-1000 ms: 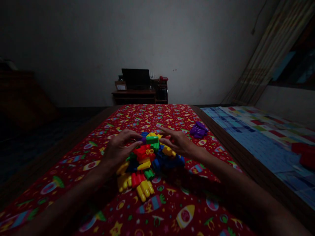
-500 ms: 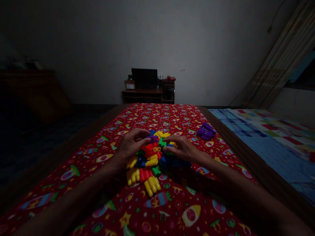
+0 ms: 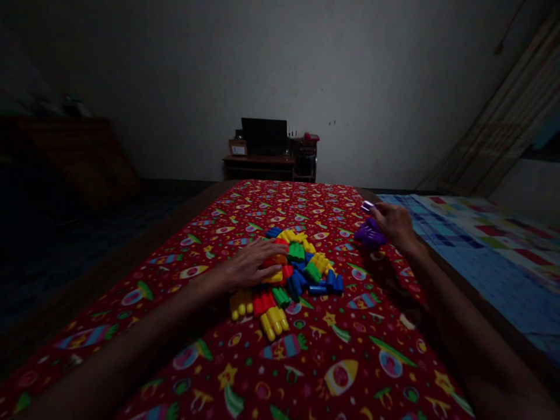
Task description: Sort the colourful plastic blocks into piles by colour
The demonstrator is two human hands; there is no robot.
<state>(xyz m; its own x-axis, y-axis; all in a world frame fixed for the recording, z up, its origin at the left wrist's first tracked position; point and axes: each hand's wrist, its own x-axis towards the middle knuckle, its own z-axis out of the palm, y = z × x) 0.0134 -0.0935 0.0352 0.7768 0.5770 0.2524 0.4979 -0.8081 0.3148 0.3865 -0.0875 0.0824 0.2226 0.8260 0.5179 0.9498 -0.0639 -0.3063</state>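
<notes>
A mixed pile of plastic toy building blocks [image 3: 296, 252] in red, yellow, green and blue lies on the patterned red cloth [image 3: 328, 361]. My left hand [image 3: 256, 261] rests over the left side of this pile with its fingers stretched out, covering some blocks. Off to the right, my right hand [image 3: 391, 220] pinches a purple block [image 3: 367, 206], whose top catches the light. Just below that hand sits a small heap of purple blocks [image 3: 370, 234] on the cloth. The held block is above the heap and apart from it.
At the far end, a desk [image 3: 258, 160] carries a dark monitor [image 3: 264, 136] by the wall. A blue patterned sheet [image 3: 472, 262] lies along the right. A wooden cabinet [image 3: 70, 157] stands in shadow at the left, and a curtain [image 3: 490, 128] hangs at the right.
My right hand has moved from the mixed pile to above the purple heap, now with a purple block. My left hand has shifted right and flattened over the pile.
</notes>
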